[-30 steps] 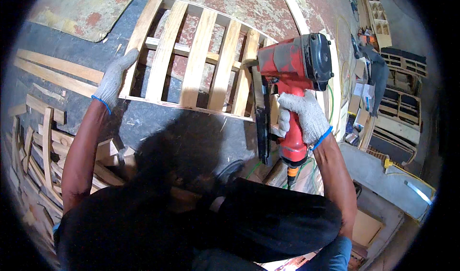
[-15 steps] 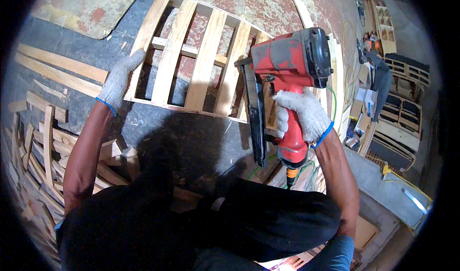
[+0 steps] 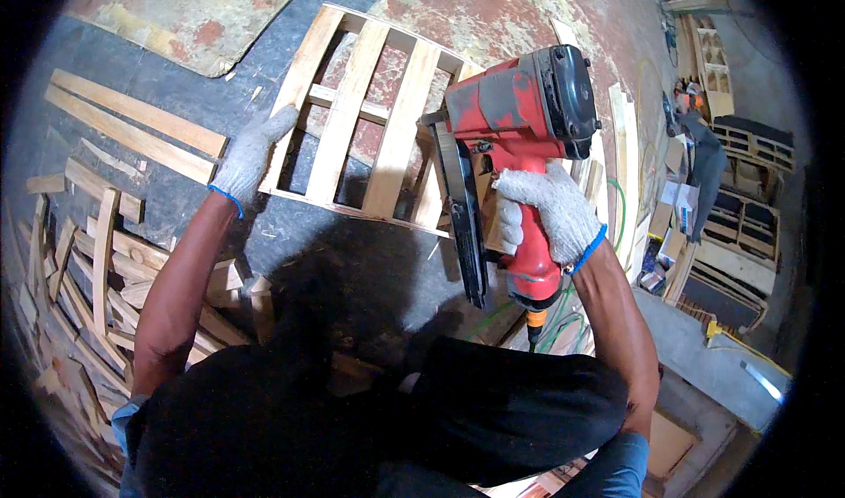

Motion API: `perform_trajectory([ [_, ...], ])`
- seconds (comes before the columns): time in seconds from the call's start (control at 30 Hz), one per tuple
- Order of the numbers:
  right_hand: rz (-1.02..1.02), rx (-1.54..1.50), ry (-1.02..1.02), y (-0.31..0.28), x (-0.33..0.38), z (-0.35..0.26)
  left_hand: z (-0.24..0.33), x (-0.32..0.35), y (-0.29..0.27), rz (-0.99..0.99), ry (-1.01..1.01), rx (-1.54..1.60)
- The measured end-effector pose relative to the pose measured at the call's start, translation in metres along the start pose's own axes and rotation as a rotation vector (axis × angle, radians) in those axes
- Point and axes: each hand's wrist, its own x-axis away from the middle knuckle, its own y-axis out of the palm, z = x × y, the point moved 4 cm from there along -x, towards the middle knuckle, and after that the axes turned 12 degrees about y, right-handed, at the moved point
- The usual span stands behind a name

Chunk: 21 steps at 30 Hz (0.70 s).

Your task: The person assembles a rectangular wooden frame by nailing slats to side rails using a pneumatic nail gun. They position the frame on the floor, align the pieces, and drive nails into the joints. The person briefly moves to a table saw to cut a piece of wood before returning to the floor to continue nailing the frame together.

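A slatted wooden frame (image 3: 387, 159) of pale boards lies on the dark floor in front of me. My left hand (image 3: 253, 154), in a white knit glove with a blue cuff, grips its left end board; some of the fingers are hidden beside the wood. In my gloved right hand (image 3: 550, 212) is a red and black nail gun (image 3: 510, 102), held by its handle. Its long black magazine (image 3: 465, 225) slants down over the frame's right part and hides some of the slats. An orange hose fitting (image 3: 536, 319) shows below the handle.
Two long thin boards (image 3: 136, 124) lie left of the frame. Loose wood strips (image 3: 106, 260) pile up at the lower left. A worn sheet (image 3: 185, 14) covers floor at the far left. Green hose (image 3: 620, 207) runs on the right, near slatted wooden pieces (image 3: 744, 203).
My view has shifted slightly, so the frame and floor appear farther right. The nail gun has moved left relative to the frame. Both hands keep their hold.
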Motion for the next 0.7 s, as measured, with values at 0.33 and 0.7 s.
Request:
perform_trajectory([
  [0.33,0.009,0.118,0.013,0.006,-0.012,-0.001,-0.007,-0.003,-0.007,0.033,0.143,-0.171],
  [0.7,0.015,0.271,0.065,0.027,-0.004,-0.026,0.011,0.01,0.004,0.033,0.105,-0.127],
])
